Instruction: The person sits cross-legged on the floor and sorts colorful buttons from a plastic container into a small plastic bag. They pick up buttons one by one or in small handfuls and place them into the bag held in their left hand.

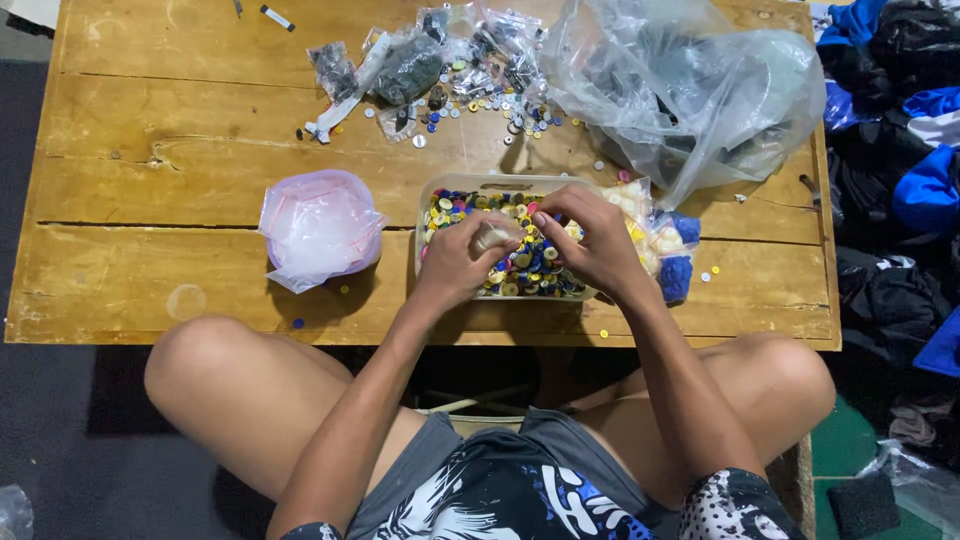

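Note:
A shallow clear tray (431,190) full of small mixed-colour buttons lies on a low wooden table (150,160) in front of me. My left hand (462,255) hovers over the tray and is closed on a small clear plastic bag (496,236) with pale contents. My right hand (590,238) pinches the top of that same little bag from the right. Both hands meet above the tray's middle.
A pink-tinted plastic bag (320,228) lies left of the tray. Small bags of yellow and blue buttons (675,250) sit to its right. A large clear bag (690,85) and several small packets with loose buttons (450,80) fill the table's back. Clothes (900,150) are piled at right.

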